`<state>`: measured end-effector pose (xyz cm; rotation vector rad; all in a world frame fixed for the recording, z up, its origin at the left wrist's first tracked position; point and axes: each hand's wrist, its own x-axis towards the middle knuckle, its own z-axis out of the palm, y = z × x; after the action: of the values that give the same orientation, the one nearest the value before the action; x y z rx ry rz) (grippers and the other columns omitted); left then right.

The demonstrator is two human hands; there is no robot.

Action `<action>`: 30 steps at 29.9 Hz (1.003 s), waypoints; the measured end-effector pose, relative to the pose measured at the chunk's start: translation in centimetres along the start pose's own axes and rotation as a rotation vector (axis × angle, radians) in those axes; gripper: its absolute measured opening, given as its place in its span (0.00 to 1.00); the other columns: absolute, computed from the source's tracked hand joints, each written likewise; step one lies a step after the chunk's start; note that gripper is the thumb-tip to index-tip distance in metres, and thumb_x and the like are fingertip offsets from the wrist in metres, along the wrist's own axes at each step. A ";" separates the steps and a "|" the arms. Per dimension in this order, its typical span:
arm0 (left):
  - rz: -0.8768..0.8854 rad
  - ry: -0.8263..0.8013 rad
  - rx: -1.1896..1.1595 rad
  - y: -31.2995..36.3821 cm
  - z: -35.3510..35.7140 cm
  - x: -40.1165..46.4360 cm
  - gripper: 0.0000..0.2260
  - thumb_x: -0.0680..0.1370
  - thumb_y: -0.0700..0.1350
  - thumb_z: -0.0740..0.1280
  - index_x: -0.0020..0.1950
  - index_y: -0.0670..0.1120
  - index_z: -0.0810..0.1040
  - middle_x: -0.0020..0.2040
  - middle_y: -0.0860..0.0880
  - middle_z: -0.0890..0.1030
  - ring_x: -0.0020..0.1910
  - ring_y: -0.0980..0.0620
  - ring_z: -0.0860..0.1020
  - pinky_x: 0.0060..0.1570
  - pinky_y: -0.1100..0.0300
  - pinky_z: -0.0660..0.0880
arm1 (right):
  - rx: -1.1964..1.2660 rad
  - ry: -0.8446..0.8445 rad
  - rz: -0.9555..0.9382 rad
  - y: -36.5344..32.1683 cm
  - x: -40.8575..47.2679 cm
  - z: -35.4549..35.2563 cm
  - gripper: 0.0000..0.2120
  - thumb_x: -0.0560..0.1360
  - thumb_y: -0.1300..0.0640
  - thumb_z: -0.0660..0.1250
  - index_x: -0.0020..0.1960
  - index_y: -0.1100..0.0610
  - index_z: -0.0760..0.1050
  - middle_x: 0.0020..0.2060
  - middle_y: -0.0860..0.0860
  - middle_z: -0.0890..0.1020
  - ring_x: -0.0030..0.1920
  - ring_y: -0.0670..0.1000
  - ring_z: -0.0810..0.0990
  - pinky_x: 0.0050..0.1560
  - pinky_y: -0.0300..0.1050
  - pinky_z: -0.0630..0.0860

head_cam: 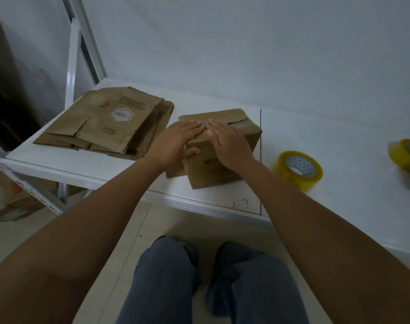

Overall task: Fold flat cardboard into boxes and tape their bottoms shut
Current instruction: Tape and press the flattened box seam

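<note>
Both hands are lying flat on top of the folded box [222, 146], which is sitting near the front edge of the white bench [327, 148]. Left hand [176, 141] and right hand [229, 143] are pressing down with straight fingers, fingertips almost meeting. The flat cardboard stack [105, 120] is lying left of it, a yellow tape roll [297, 170] right.

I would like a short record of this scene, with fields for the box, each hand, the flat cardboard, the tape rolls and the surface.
box: folded cardboard box standing on the table, a tape strip visible along its top seam
left hand: left hand flat on the box top, thumb on the near side
right hand: right hand flat on the box top
flat cardboard: stack left of the box
tape rolls: one yellow roll right of the box; another at the right edge
surface: white table
</note>
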<state>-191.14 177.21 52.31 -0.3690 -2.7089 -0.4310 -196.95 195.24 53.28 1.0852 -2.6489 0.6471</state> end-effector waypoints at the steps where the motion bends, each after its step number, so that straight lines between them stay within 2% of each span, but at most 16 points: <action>1: -0.013 -0.014 -0.006 0.1 0.0 -0.1 0.32 0.71 0.48 0.74 0.72 0.43 0.68 0.72 0.44 0.69 0.72 0.44 0.65 0.72 0.49 0.57 | 0.004 -0.006 -0.006 0.0 0.0 -0.1 0.20 0.83 0.52 0.49 0.72 0.55 0.67 0.71 0.51 0.69 0.72 0.49 0.64 0.73 0.47 0.56; 3: -0.037 -0.019 -0.055 0.7 0.0 -0.7 0.32 0.72 0.53 0.72 0.73 0.44 0.67 0.73 0.46 0.68 0.73 0.46 0.64 0.73 0.51 0.55 | 0.016 -0.025 -0.023 0.3 -0.2 -0.4 0.20 0.83 0.53 0.49 0.72 0.56 0.67 0.71 0.51 0.69 0.72 0.50 0.64 0.72 0.47 0.55; 5: -0.082 0.002 -0.130 1.8 -0.5 -1.7 0.30 0.76 0.61 0.61 0.73 0.46 0.68 0.72 0.48 0.69 0.73 0.50 0.64 0.73 0.55 0.52 | -0.038 -0.078 -0.069 0.8 -0.3 -0.8 0.19 0.83 0.55 0.50 0.72 0.56 0.65 0.72 0.52 0.67 0.73 0.52 0.62 0.73 0.50 0.53; 7: -0.103 0.028 -0.200 3.2 -1.4 -3.0 0.28 0.79 0.61 0.51 0.72 0.47 0.70 0.71 0.49 0.71 0.71 0.51 0.66 0.71 0.57 0.55 | -0.202 -0.156 -0.133 1.4 -0.2 -1.1 0.20 0.83 0.57 0.48 0.74 0.55 0.62 0.74 0.53 0.63 0.75 0.56 0.58 0.73 0.55 0.51; 8: -0.102 0.041 -0.223 3.9 -1.7 -3.8 0.26 0.80 0.59 0.50 0.71 0.47 0.71 0.69 0.49 0.73 0.69 0.51 0.67 0.68 0.56 0.58 | -0.254 -0.192 -0.140 1.5 -0.1 -1.2 0.22 0.82 0.55 0.46 0.75 0.55 0.61 0.75 0.53 0.61 0.75 0.57 0.56 0.73 0.56 0.50; 10: -0.108 0.060 -0.253 5.5 -2.2 -5.1 0.21 0.82 0.55 0.51 0.69 0.48 0.73 0.65 0.49 0.76 0.64 0.52 0.70 0.61 0.56 0.65 | -0.237 -0.213 -0.087 1.6 0.1 -1.3 0.25 0.80 0.53 0.41 0.76 0.54 0.58 0.76 0.53 0.59 0.76 0.58 0.53 0.73 0.54 0.49; 12: -0.152 0.034 -0.308 6.5 -2.6 -5.6 0.18 0.82 0.53 0.53 0.69 0.51 0.73 0.63 0.49 0.77 0.61 0.52 0.72 0.57 0.55 0.70 | -0.078 -0.188 0.001 1.5 0.0 -1.2 0.22 0.83 0.54 0.43 0.75 0.55 0.59 0.76 0.54 0.58 0.76 0.57 0.52 0.74 0.49 0.46; 15: -0.233 -0.019 -0.449 6.4 -3.6 -4.6 0.16 0.82 0.50 0.57 0.70 0.52 0.72 0.64 0.49 0.77 0.62 0.51 0.74 0.60 0.51 0.71 | 0.133 -0.155 0.053 0.8 -1.3 -2.0 0.20 0.84 0.57 0.48 0.75 0.59 0.59 0.76 0.55 0.57 0.77 0.55 0.50 0.72 0.37 0.40; 18: -0.107 -0.092 -0.269 5.0 -3.4 -3.5 0.17 0.83 0.48 0.57 0.71 0.50 0.70 0.70 0.50 0.72 0.70 0.53 0.67 0.69 0.53 0.63 | 0.094 -0.230 -0.067 -0.5 -3.4 -2.8 0.21 0.84 0.57 0.46 0.75 0.62 0.55 0.76 0.57 0.56 0.77 0.54 0.49 0.69 0.31 0.35; 22: -0.050 -0.120 -0.166 3.9 -2.5 -4.1 0.20 0.82 0.51 0.51 0.73 0.49 0.67 0.72 0.49 0.69 0.73 0.51 0.64 0.71 0.53 0.57 | 0.067 -0.271 -0.119 -1.6 -5.1 -2.7 0.25 0.83 0.49 0.49 0.77 0.59 0.53 0.76 0.54 0.56 0.77 0.49 0.50 0.76 0.43 0.46; 27: -0.029 -0.164 -0.143 3.6 -2.8 -4.1 0.22 0.81 0.53 0.49 0.74 0.51 0.65 0.73 0.50 0.68 0.74 0.53 0.62 0.72 0.52 0.57 | -0.131 -0.193 -0.168 -1.8 -5.9 -2.2 0.30 0.81 0.45 0.53 0.76 0.61 0.54 0.76 0.56 0.58 0.76 0.52 0.53 0.74 0.48 0.54; 30: 0.010 -0.199 -0.106 3.1 -3.0 -4.2 0.20 0.83 0.52 0.51 0.75 0.51 0.63 0.74 0.51 0.66 0.74 0.54 0.60 0.72 0.55 0.55 | -0.120 -0.119 -0.155 -2.4 -6.1 -1.3 0.30 0.81 0.45 0.54 0.75 0.62 0.57 0.74 0.57 0.62 0.76 0.54 0.56 0.73 0.50 0.57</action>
<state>-185.43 178.24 54.01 -0.4770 -2.8817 -0.5648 -190.94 198.11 53.06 1.3149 -2.6269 0.4000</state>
